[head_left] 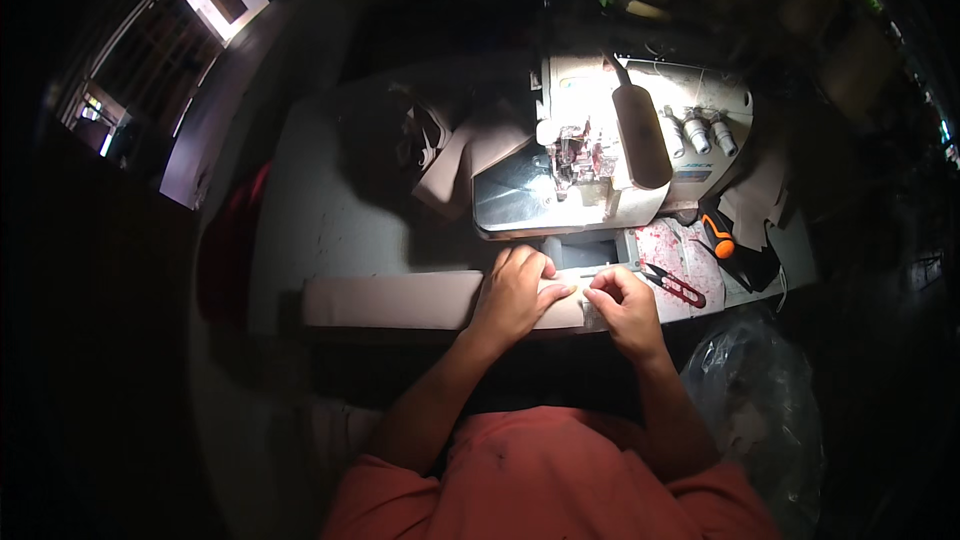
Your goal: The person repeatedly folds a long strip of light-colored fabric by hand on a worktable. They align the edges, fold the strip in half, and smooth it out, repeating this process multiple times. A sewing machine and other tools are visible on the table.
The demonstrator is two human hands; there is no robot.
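Observation:
A long pale beige fabric strip (395, 300) lies along the front edge of the sewing table. My left hand (515, 295) is on its right part, fingers curled over the cloth and thumb pointing toward the right end. Beside that end my right hand (630, 315) is closed in a pinch, thumb against fingertips; what sits between them is too small to make out. Just beyond both hands stands a white sewing machine (690, 180), its needle area brightly lit and partly hidden by a dark oblong lamp head (640, 135).
Red-handled thread snips (680, 285) lie right of my right hand, near an orange-and-black tool (718, 240). More beige fabric pieces (450, 170) are heaped left of the machine. A clear plastic bag (755, 400) hangs at the lower right. The surroundings are dark.

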